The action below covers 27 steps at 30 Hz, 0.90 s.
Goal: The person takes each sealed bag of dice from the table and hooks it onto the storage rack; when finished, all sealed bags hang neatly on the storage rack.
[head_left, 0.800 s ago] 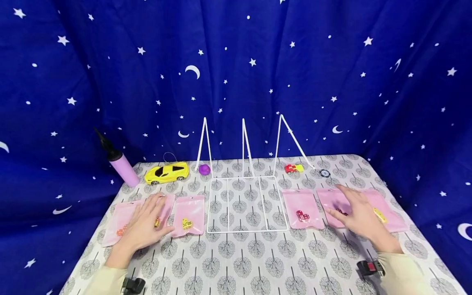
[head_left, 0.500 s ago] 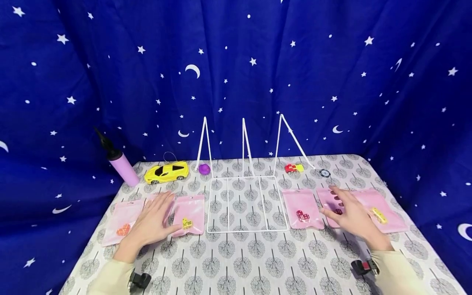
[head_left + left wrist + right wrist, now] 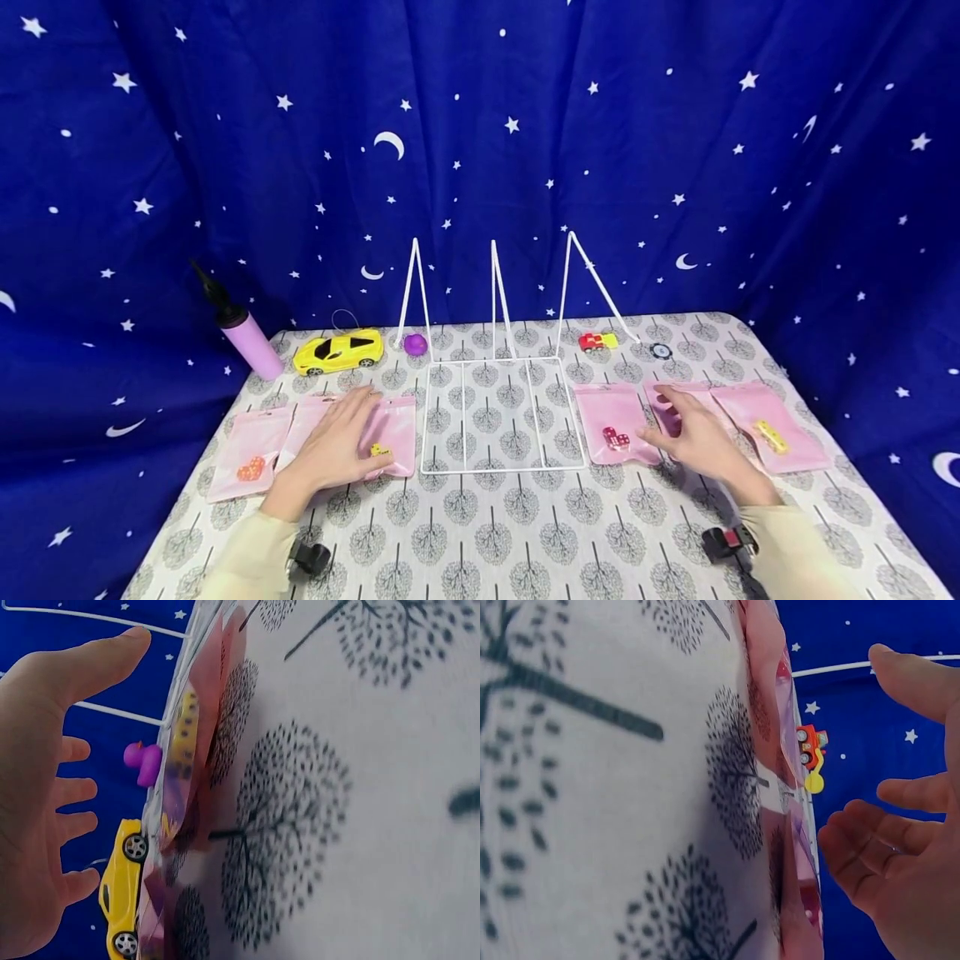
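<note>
My left hand [image 3: 333,442], fingers extended and thumb out, is over the pink zip bag [image 3: 401,421] with yellow dice, partly covering it. Another pink bag [image 3: 303,417] lies under the forearm side, its contents hidden. Furthest left is a bag [image 3: 258,429] with orange dice. My right hand [image 3: 697,442], fingers loosely bent, is over the middle right-hand bag [image 3: 705,396] and hides its contents. Its thumb points toward a bag [image 3: 611,404] with red dice. Furthest right lies a bag [image 3: 772,400] with yellow dice. Neither hand holds anything.
A white wire rack [image 3: 464,417] with upright prongs stands between the bag groups. Behind are a yellow toy car [image 3: 339,352], purple duck [image 3: 144,763], red-and-yellow toy vehicle [image 3: 597,342] and small round disc [image 3: 661,352]. A purple hand pump [image 3: 253,343] stands back left.
Both hands have moved inward, left hand to the right and right hand to the left. The outer bags with orange and yellow dice show more fully. The bags have stayed in place.
</note>
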{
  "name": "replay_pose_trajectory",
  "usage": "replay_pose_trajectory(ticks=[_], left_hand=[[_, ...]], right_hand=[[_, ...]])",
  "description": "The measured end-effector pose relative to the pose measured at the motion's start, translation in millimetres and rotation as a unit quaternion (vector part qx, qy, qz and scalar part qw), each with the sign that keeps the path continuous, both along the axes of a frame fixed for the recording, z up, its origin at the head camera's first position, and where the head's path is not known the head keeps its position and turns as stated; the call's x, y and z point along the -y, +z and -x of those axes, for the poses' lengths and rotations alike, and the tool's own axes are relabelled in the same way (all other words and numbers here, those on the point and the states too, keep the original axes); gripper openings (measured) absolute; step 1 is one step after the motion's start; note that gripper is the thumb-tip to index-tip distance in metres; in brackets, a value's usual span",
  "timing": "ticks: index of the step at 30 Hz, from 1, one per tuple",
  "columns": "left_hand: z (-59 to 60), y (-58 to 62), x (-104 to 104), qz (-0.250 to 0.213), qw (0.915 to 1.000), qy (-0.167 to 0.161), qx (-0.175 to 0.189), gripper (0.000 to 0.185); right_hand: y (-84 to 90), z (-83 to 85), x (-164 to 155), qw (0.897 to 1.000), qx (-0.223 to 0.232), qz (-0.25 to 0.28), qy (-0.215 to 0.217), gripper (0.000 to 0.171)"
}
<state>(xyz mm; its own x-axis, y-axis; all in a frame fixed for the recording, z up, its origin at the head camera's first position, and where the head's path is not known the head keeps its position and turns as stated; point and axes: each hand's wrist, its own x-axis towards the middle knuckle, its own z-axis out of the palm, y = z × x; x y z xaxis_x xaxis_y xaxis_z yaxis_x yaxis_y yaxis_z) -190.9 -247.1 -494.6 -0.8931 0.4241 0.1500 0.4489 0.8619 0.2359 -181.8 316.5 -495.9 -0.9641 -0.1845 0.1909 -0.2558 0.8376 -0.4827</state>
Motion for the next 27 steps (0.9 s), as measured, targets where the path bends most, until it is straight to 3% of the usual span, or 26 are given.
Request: replay_pose_trajectory(ticks=[8,16,27], left_hand=[[4.8,-3.1,-15,0.021,0.9994,-0.013,0.025,0.109],[10.7,-9.5,-28,0.021,0.999,-0.037,0.012,0.109],[17.4,-18.4,-40,0.039,0.9974,-0.057,0.021,0.108]], right_hand=[[-6.1,4.0,6,1.0,0.027,0.004,0.007,0.091],[-5.8,5.4,10,0.999,0.042,-0.01,-0.003,0.089],[-6.1,7.8,19,0.996,0.081,-0.017,-0.015,0.093]])
